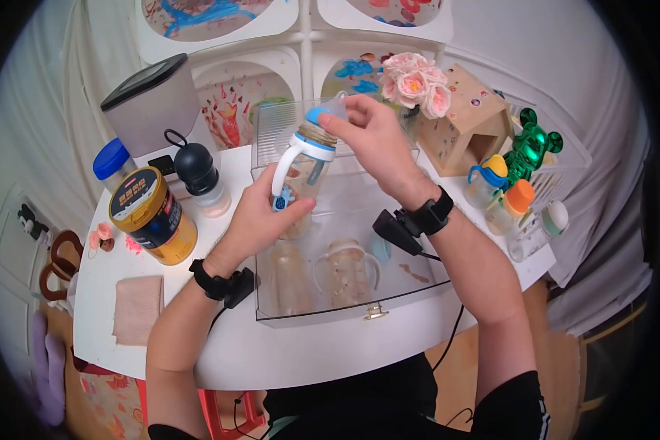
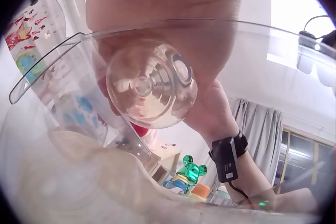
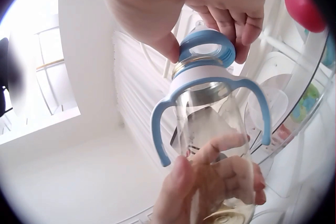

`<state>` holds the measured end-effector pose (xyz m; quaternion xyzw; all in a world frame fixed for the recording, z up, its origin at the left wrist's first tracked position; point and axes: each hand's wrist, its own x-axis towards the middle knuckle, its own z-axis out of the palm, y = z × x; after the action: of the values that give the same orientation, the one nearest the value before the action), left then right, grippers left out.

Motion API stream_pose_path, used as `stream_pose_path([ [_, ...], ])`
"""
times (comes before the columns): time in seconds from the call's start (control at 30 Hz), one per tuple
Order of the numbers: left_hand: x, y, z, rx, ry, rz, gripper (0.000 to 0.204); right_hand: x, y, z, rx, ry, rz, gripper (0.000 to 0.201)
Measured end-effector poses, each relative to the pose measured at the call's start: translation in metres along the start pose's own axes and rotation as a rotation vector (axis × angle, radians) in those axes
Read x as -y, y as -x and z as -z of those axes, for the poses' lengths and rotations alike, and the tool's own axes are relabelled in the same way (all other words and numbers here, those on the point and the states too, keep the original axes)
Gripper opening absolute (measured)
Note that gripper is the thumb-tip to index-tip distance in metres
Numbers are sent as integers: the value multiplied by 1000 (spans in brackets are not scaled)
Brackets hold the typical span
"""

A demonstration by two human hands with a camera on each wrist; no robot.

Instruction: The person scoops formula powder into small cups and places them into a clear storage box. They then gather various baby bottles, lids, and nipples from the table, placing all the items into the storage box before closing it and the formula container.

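Note:
A clear baby bottle (image 1: 314, 172) with a white and blue two-handled collar (image 3: 210, 77) is held tilted above a transparent box (image 1: 418, 213). My left hand (image 1: 262, 213) grips the bottle body, thumb and fingers round it. With thumb and fingertips my right hand (image 1: 378, 136) pinches the blue ring with a clear nipple (image 3: 207, 43); the ring sits askew at the bottle's threaded neck. The left wrist view shows the bottle's round base (image 2: 152, 85). Inside the box lie a bottle with handles (image 1: 347, 271) and a plain bottle (image 1: 290, 279).
On the left stand a yellow and black tub (image 1: 154, 216), a black-topped bottle (image 1: 198, 172) and a grey appliance (image 1: 154, 106); a folded cloth (image 1: 138, 309) lies in front. To the right are several small bottles, a green bear figure (image 1: 532, 147) and a wooden house (image 1: 466, 121).

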<state>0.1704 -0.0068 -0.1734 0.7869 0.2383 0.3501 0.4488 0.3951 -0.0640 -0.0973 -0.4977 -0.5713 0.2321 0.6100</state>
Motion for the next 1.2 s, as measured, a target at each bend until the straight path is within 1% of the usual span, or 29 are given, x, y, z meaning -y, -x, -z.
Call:
stream_pose_path([
  [0.1,3,0,-2,-8,-31,4,57,-6,6,-6,85,-176,-2,56],
  [0.17,4,0,-3,-26,-13,-1,57,-5,10,-5,103,-211,-14,55],
  [0.3,2,0,-2,-25,-85,-5,58,-7,10,-4,119,-236,-14,54],
  [0.4,-3,2,-2,-15,-121,3,58,-15,6,1,226,-81,160,52],
  [0.5,0,3,-2,-6,-131,42,58,-24,3,2,254,-106,184,55],
  [0.6,0,2,-2,-3,-108,63,58,-30,0,-1,205,-61,187,59],
  [0.7,-5,3,-4,-2,-88,84,58,-19,6,2,150,113,171,63],
  [0.8,-4,3,-3,-5,-133,54,59,-12,10,2,117,111,121,66],
  [0.9,-5,2,-3,-14,-128,65,60,-24,6,-4,102,10,141,62],
  [1.0,-5,2,-5,-23,-123,64,61,-28,1,-3,127,-339,34,56],
  [1.1,-4,2,-3,-16,-142,72,61,-29,1,4,186,-102,118,51],
  [1.2,-7,2,-4,-16,-140,46,61,-33,3,-5,130,-173,153,51],
])
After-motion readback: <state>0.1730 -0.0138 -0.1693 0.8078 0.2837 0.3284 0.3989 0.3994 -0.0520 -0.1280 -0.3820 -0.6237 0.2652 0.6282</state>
